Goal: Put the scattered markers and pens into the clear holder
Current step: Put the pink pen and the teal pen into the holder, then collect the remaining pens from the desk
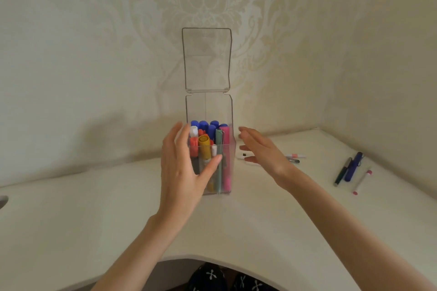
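The clear holder [227,149] stands mid-frame on the tabletop [94,208], its lid up. The left hand [183,172] hides its near wall; the right hand [264,151] covers some pens. Both grips are open, empty

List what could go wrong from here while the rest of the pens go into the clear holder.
1. The clear holder is tall, narrow and already packed; a push from the left hand or right hand beside it could tip it.
2. The open lid stands upright above the opening, so a hand reaching in might knock it.
3. The loose pens lie near the desk's right edge and could roll off.
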Tool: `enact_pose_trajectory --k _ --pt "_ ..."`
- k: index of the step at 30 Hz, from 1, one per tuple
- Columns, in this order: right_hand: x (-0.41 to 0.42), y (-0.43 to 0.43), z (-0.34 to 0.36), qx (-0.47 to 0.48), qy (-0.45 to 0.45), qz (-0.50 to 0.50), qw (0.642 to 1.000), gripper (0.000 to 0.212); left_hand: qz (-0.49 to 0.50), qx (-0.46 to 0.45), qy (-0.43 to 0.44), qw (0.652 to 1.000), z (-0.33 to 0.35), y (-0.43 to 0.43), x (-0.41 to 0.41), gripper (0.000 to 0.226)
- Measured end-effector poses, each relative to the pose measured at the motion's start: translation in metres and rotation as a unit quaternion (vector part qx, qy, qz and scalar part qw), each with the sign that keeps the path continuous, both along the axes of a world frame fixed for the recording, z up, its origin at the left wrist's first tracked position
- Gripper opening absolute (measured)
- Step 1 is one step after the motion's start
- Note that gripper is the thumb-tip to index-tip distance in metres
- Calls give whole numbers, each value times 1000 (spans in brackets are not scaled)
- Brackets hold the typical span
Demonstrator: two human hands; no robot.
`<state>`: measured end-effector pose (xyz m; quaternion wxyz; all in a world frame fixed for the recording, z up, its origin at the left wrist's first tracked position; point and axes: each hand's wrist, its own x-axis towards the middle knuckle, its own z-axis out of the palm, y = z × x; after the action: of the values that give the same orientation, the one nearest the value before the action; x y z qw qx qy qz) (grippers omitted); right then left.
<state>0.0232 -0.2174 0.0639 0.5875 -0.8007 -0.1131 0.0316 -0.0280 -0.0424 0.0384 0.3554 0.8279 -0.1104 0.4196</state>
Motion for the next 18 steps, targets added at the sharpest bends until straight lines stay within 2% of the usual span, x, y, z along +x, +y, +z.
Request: enact_pose_trajectory --k 2,3,6,9,11,13,15,18 --pt "4 -30 -7 -7 -3 -46 999 34 -37 56 -73 995 3 -15 -5 47" --pt "5 -49 -9 -28 -5 -64 998 29 -75 78 -70 992 4 -26 -6 39" --pt "3 -106 -18 -90 -9 -109 990 20 -192 99 37 976 -4 -62 5 30" --pt "-3 -154 -29 -132 -4 -185 974 19 -221 90 128 963 -23 -90 37 24" --pt "-3 -180 -40 -182 -6 -262 948 20 -212 102 167 957 -31 -104 60 26" --pt "4 -203 -51 -241 -14 -377 894 21 -214 116 189 951 -34 -119 77 25" --pt "13 -219 -60 -290 20 -455 842 35 -227 116 201 946 -36 -135 89 23" --pt "26 -226 -70 -333 96 -460 817 67 -237 123 216 939 -42 -155 98 23"
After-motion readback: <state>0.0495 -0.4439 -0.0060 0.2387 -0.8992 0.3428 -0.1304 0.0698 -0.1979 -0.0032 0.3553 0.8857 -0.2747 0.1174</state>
